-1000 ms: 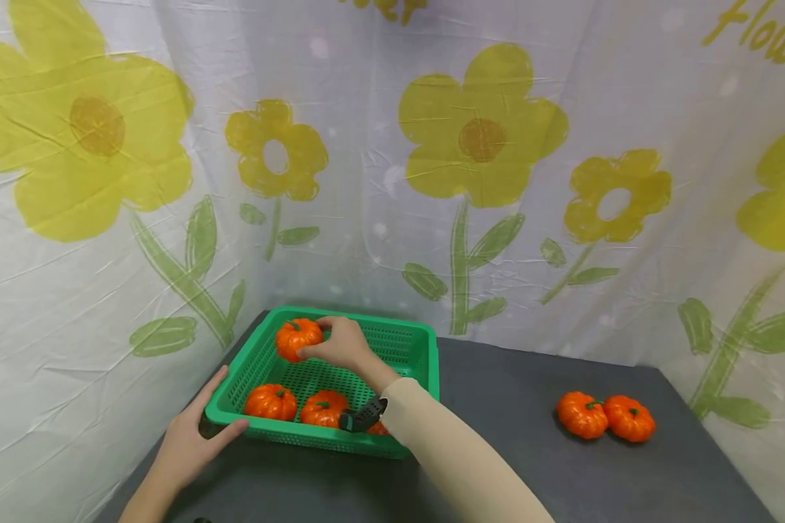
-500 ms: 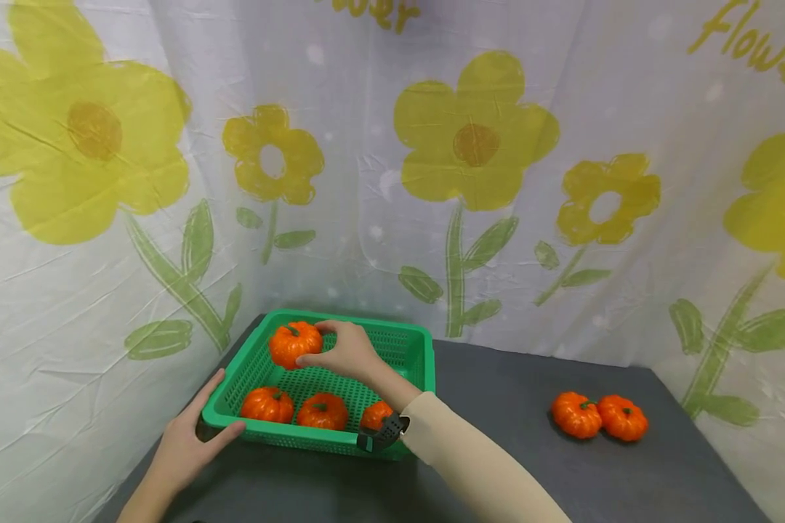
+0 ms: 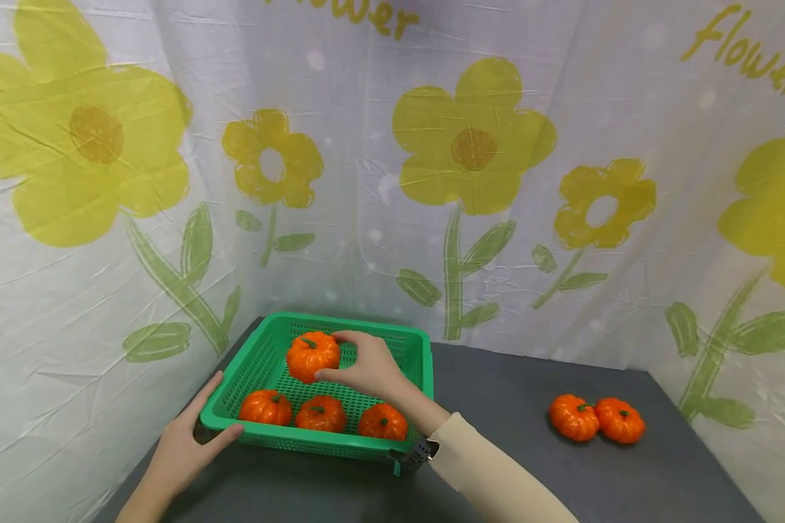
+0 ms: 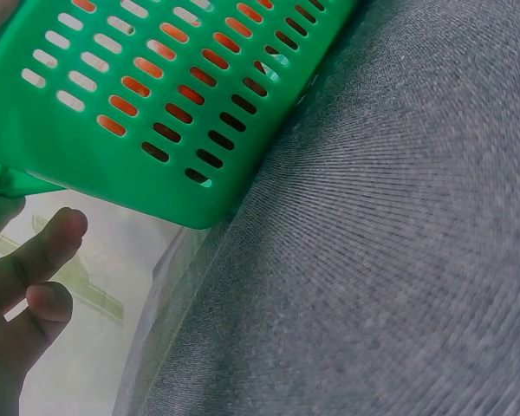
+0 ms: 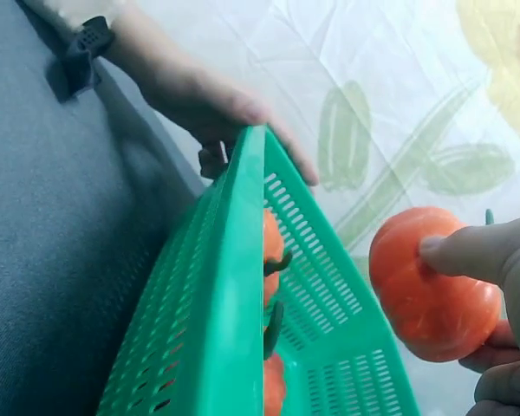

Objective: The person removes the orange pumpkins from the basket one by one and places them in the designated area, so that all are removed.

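My right hand (image 3: 371,367) pinches a small orange pumpkin (image 3: 310,357) with a green stem between thumb and fingers. It is held over the back part of a green plastic basket (image 3: 314,449). In the right wrist view the thumb presses the side of this pumpkin (image 5: 425,299). Along the basket's front wall sit three more pumpkins: one at left (image 3: 265,408), one in the middle (image 3: 320,414), one at right (image 3: 382,421). At the front left corner my left hand (image 3: 183,443) touches the rim, its thumb and fingers spread around the corner.
Two more pumpkins, a left one (image 3: 573,418) and a right one (image 3: 620,420), lie side by side on the dark grey table (image 3: 490,407) at right. Behind the table hangs a white curtain (image 3: 360,240) with yellow flowers. A black strap (image 3: 417,454) circles the right wrist.
My right hand has shifted right and a little nearer with the pumpkin still in its fingers. The front right pumpkin, mostly covered by the wrist before, now shows. The left hand stays at the corner.
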`<state>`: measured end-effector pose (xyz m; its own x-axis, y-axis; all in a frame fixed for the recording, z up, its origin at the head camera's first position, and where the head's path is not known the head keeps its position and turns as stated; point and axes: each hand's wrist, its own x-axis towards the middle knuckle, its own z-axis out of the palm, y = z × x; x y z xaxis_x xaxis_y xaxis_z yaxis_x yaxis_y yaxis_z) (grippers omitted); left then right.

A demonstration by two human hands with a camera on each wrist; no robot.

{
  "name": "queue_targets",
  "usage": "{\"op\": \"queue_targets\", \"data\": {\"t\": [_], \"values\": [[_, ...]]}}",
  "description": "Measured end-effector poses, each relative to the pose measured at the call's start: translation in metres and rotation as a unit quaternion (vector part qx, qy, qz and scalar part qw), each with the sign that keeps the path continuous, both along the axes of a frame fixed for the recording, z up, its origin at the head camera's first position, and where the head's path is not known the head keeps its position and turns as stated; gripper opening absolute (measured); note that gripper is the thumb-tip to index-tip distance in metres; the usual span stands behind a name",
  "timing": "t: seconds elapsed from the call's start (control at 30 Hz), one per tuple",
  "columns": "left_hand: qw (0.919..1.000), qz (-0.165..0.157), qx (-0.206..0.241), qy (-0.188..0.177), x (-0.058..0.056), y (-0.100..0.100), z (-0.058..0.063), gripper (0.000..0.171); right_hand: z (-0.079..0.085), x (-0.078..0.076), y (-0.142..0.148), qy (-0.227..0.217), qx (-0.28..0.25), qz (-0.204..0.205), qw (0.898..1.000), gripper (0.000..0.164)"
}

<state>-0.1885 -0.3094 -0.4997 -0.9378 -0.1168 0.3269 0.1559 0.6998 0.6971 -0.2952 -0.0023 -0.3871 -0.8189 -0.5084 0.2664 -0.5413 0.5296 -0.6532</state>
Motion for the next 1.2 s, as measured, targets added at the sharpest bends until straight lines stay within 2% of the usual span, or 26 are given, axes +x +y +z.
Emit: {"op": "queue_targets", "data": {"t": [0.2,0.4,0.67,0.9,1.2], "values": [[0.9999,-0.001,-0.001,-0.012,0.000,0.000,0.000,0.093,-0.002,0.005,0.014,0.000,-0.018,-0.004,1.000,0.070],[0.9999,-0.001,0.004,-0.015,0.001,0.000,0.001,0.094,-0.009,0.010,0.029,0.012,-0.014,0.002,1.000,0.070],[0.9998,-0.001,0.007,-0.018,0.002,0.001,0.002,0.093,-0.019,0.015,0.049,-0.011,-0.048,-0.007,0.999,0.070],[0.9996,0.003,0.004,-0.028,0.003,0.001,0.003,0.094,-0.019,0.019,0.073,-0.009,-0.065,-0.031,0.997,0.070],[0.9997,0.004,0.005,-0.022,0.004,0.002,0.004,0.094,-0.023,0.024,0.099,-0.005,-0.090,-0.076,0.993,0.068]]}}
